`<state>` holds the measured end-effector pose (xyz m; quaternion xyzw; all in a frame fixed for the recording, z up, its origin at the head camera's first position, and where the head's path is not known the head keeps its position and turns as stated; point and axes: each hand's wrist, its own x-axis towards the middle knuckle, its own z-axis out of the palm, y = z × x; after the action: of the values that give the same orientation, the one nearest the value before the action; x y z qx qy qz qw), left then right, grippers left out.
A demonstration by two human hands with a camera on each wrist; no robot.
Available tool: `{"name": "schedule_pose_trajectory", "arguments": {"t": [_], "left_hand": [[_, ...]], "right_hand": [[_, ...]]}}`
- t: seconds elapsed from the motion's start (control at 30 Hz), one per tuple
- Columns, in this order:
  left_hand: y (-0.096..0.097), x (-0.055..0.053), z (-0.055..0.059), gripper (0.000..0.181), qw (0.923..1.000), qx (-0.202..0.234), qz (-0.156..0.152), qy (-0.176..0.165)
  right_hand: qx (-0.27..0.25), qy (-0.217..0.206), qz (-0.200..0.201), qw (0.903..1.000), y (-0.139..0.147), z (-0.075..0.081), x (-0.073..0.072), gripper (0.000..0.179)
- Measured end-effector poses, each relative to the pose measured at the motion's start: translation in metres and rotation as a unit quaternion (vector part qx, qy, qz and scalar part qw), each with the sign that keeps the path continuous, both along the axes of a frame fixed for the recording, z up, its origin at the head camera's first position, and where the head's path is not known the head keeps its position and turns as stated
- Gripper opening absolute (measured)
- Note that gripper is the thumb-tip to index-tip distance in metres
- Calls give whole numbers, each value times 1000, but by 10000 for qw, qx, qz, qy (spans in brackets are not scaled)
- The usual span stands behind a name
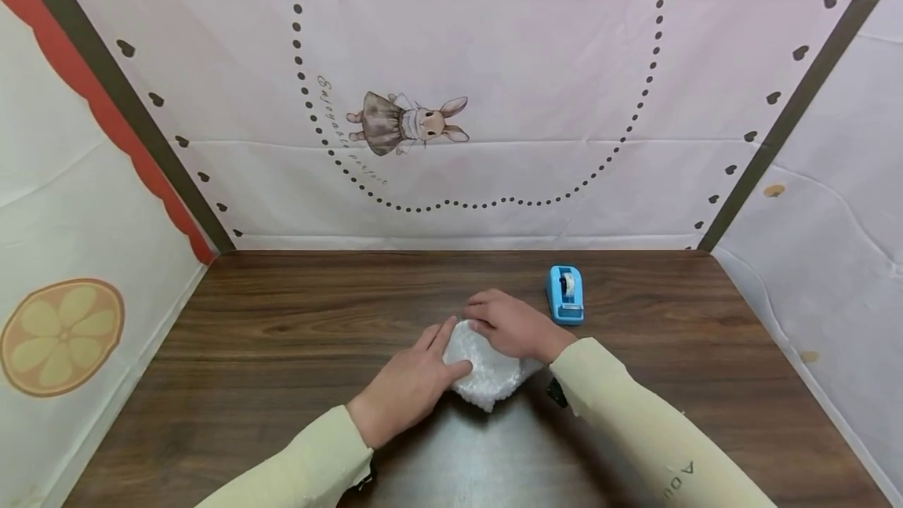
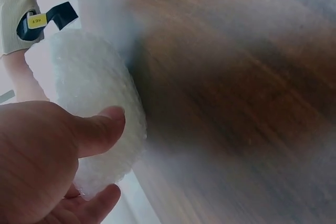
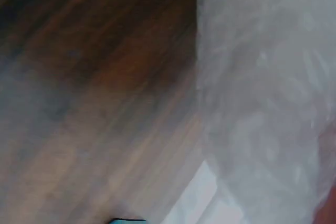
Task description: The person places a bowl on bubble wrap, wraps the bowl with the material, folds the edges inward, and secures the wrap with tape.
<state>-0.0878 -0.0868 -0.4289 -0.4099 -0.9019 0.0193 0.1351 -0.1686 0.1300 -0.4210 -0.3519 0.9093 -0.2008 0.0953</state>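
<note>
A bundle of clear bubble wrap [image 1: 487, 373] lies between the two hands on the dark wood table. My left hand [image 1: 407, 386] grips its left side, thumb across the top and fingers along the edge; the left wrist view shows the thumb [image 2: 102, 129] pressing on the bubbly surface. From the far right, my right hand [image 1: 513, 325] reaches over the bundle with its fingers bent around the far edge. Bubble wrap [image 3: 262, 77] fills much of the right wrist view, where the right hand is mostly hidden. Whatever is inside the wrap cannot be made out.
A blue tape dispenser [image 1: 566, 296] with a roll in it stands just beyond the right forearm. The wood-grain table [image 1: 296, 304] is bounded by printed cloth walls [image 1: 536, 100] at the back and both sides.
</note>
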Motion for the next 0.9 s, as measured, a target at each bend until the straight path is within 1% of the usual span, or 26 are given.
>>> {"name": "schedule_pose_trajectory", "arguments": {"t": [0.07, 0.13, 0.23, 0.3, 0.4, 0.53, 0.63, 0.7, 0.73, 0.77, 0.83, 0.9], "left_hand": [[0, 1, 0, 21, 10000, -3, 64, -4], [1, 2, 0, 20, 9999, 15, 119, 9], [2, 5, 1, 20, 9998, 47, 184, 48], [2, 6, 2, 21, 9997, 55, 238, 47], [1, 8, 3, 23, 9994, 86, 341, 58], [-1, 7, 1, 28, 9991, 209, 361, 39], [-3, 5, 0, 31, 9991, 291, 309, -32], [-3, 4, -1, 33, 9990, 327, 283, -61], [-4, 4, -2, 34, 9991, 336, 266, -61], [-4, 4, -2, 34, 9991, 340, 255, -55], [-4, 4, -2, 35, 9991, 337, 240, -58], [-4, 4, -2, 35, 9992, 345, 204, -44]], "right_hand": [[-191, -357, -195, 9990, 3, -1, 0, 43], [-473, -680, -411, 9957, 6, -2, 2, 47], [-859, -808, -626, 9910, 11, -5, 3, 48], [-1026, -772, -710, 9892, 14, -6, 4, 49], [-1133, -652, -745, 9886, 17, -6, 5, 49], [-1201, -564, -872, 9873, 23, -2, 10, 50], [-1317, -497, -1096, 9840, 30, 2, 12, 50], [-1458, -298, -1371, 9793, 37, 3, 13, 49], [-1572, -138, -1567, 9750, 42, 4, 13, 46], [-1681, 98, -1846, 9683, 48, 4, 12, 43], [-1840, 331, -2587, 9477, 62, 5, 9, 38], [-1900, 290, -3333, 9230, 78, 6, 6, 35]]}}
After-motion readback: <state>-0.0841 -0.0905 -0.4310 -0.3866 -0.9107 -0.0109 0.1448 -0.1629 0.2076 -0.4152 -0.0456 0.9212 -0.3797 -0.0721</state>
